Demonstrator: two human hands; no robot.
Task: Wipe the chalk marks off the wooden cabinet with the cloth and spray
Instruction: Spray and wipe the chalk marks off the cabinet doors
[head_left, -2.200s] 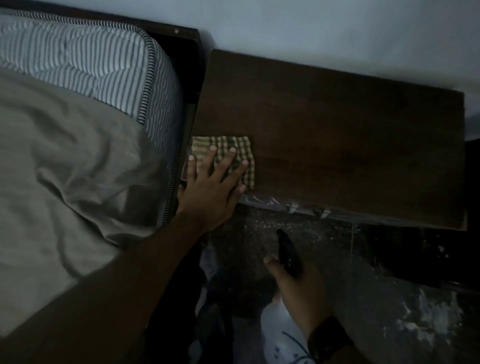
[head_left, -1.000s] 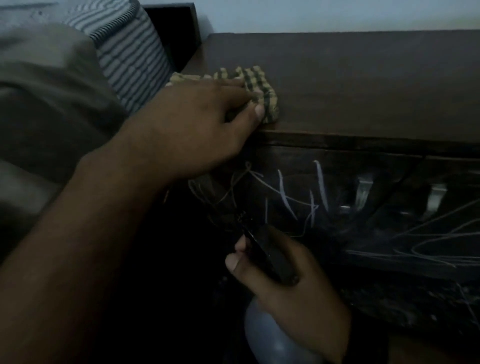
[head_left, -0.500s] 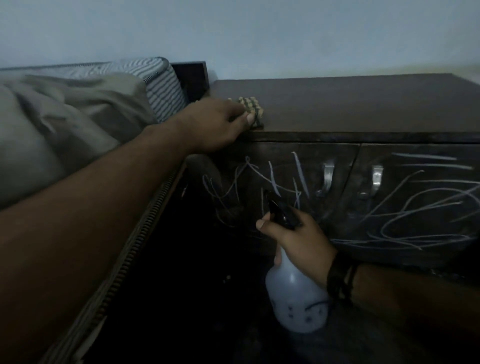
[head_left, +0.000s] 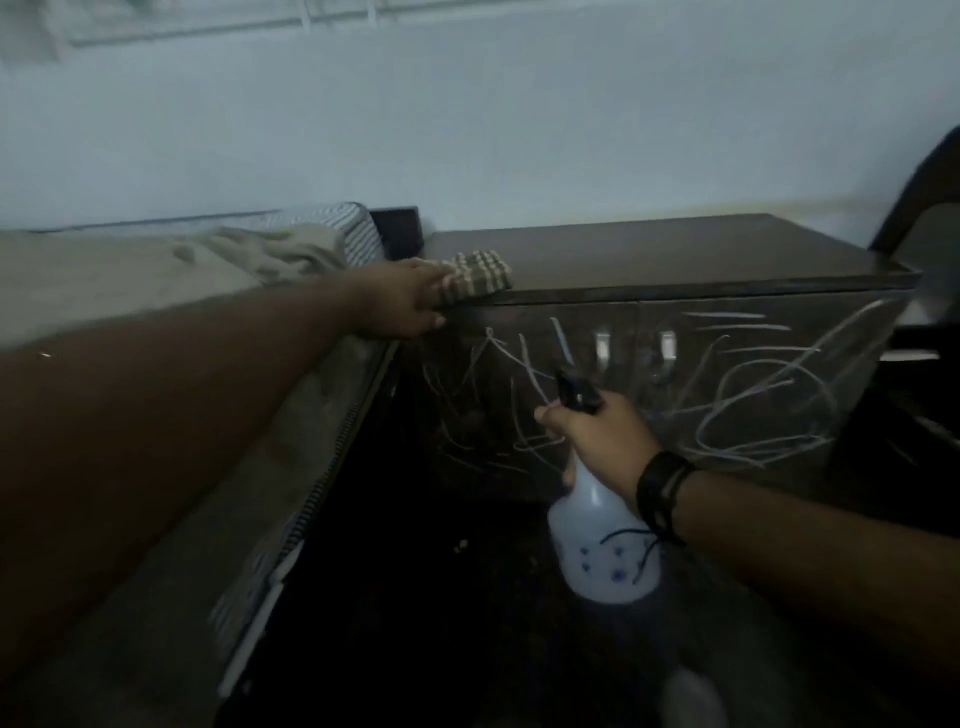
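I'm at the spraying step: my right hand (head_left: 602, 441) grips the spray bottle (head_left: 605, 545) mid-frame, aimed at the chalk marks (head_left: 753, 410) on the cabinet (head_left: 675, 254) front. My left hand (head_left: 405, 306) holds the cloth (head_left: 478, 278) at the cabinet's upper-left corner. Next: squeeze, then wipe. Dim light hides the trigger finger.

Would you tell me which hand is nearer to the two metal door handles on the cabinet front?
Right. The right hand, gripping the spray bottle, is just below and left of the door handles. The left hand holds the checked cloth at the cabinet's top left corner, farther off.
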